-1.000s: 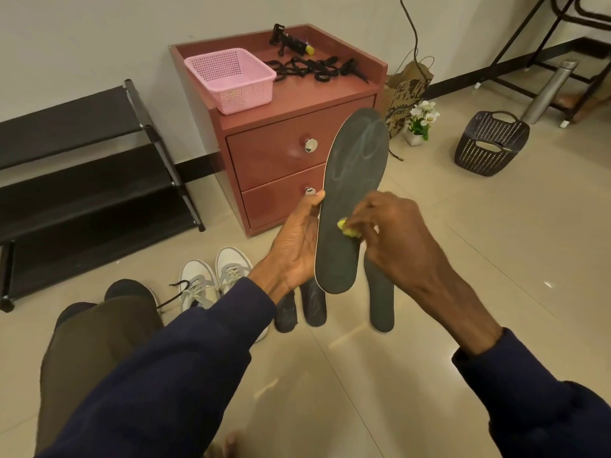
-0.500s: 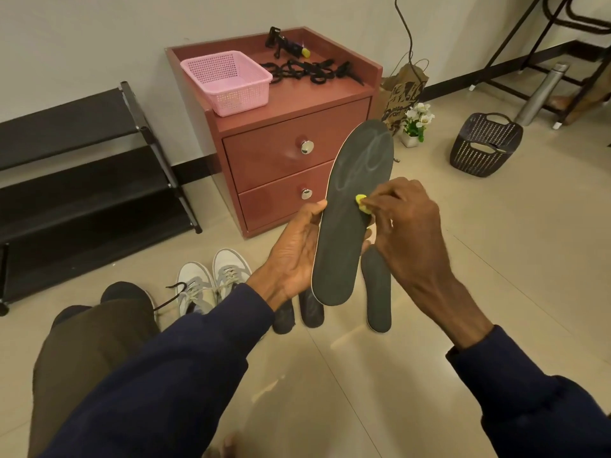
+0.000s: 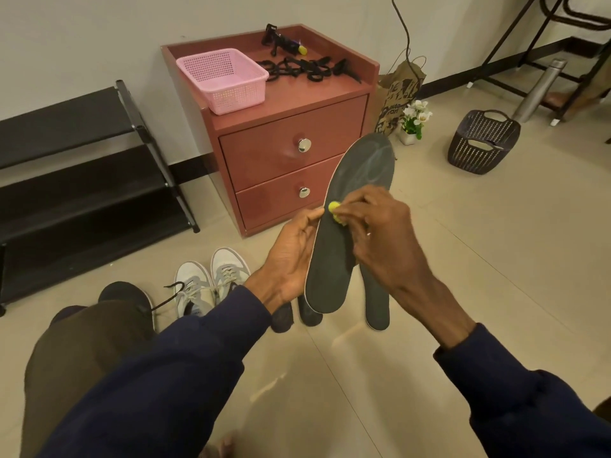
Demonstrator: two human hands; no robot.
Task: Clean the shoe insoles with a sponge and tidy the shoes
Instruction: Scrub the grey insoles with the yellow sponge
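My left hand (image 3: 291, 259) grips a dark grey insole (image 3: 360, 180) by its left edge and holds it upright, toe end up, with faint wet streaks near the toe. My right hand (image 3: 380, 236) pinches a small yellow sponge (image 3: 334, 209) and presses it on the insole's middle. Another dark insole (image 3: 377, 302) lies on the floor below, and two more heel ends (image 3: 309, 314) show under my left wrist. A pair of white sneakers (image 3: 211, 279) stands on the floor to the left, next to a black shoe (image 3: 124, 292).
A red two-drawer cabinet (image 3: 291, 153) stands ahead with a pink basket (image 3: 223, 77) and black straps (image 3: 307, 69) on top. A black shoe rack (image 3: 82, 180) is at the left. A dark basket (image 3: 481, 142), a small flower pot (image 3: 413, 122) and a paper bag (image 3: 400, 94) sit at the right.
My right hand has slid the sponge across the insole toward its left edge, after moving it up from lower down. The insole is tilted a little more to the right.
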